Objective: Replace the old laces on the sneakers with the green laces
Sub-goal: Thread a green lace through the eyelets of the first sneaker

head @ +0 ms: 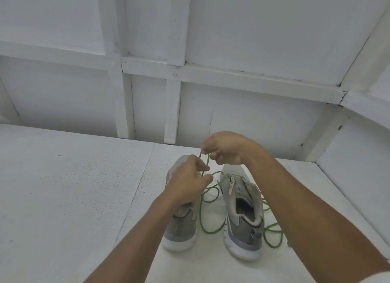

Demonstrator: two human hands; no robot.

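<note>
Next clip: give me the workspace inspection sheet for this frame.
Surface: white painted table, rough and scuffed.
Job's things: grey left sneaker and right sneaker stand side by side, heels toward the camera; green lace loops between them and beside the right one; old laces cannot be made out.
Clutter: nothing seen.
Hands: left hand and right hand both pinch the green lace above the toes.
Cables: nothing seen.
Surroundings: white panelled wall behind the table.

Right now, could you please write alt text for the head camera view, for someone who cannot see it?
Left hand and right hand pinch a thin green cord lace above a grey mesh left sneaker and matching right sneaker, on a white painted table; more lace lies looped between and beside them.
</note>
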